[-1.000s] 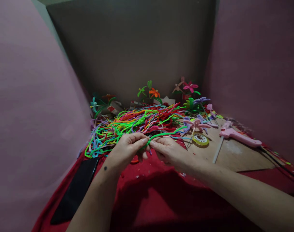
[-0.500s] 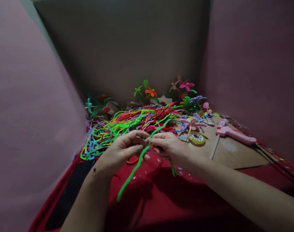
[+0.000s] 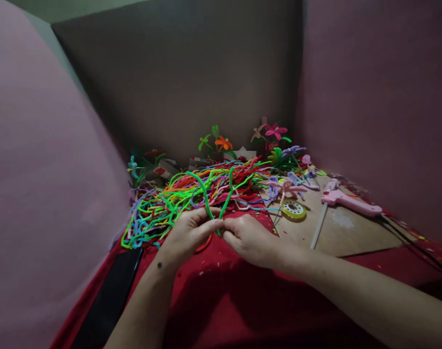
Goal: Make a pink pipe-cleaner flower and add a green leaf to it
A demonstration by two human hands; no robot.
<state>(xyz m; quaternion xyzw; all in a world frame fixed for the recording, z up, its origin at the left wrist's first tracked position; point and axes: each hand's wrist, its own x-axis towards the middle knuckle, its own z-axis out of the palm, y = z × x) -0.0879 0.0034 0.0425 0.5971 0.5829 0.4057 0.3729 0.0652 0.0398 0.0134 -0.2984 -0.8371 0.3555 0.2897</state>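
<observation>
A bright green pipe cleaner (image 3: 227,198) is bent into a V, its two ends pointing up and away from me. My left hand (image 3: 193,230) pinches it near the bend, thumb and fingers closed. From the other side my right hand (image 3: 244,237) grips the same spot, fingers curled in. The fingertips of both hands meet and hide most of the bend. Just beyond the hands lies a heap of many-coloured pipe cleaners (image 3: 184,189). Below my left hand, red scissor-like handles (image 3: 204,246) show in part on the red cloth.
A pink glue gun (image 3: 351,201) with a black cord rests on a brown board (image 3: 366,242), beside a yellow tape roll (image 3: 293,209) and a pink pipe-cleaner flower (image 3: 286,187). More flowers (image 3: 224,142) stand at the back. A flat black object (image 3: 109,295) lies left on the red cloth (image 3: 206,310).
The green pipe cleaner was a long slanting strand and is now folded into an upward V. Both hands have closed together at its bend. The view has shifted slightly.
</observation>
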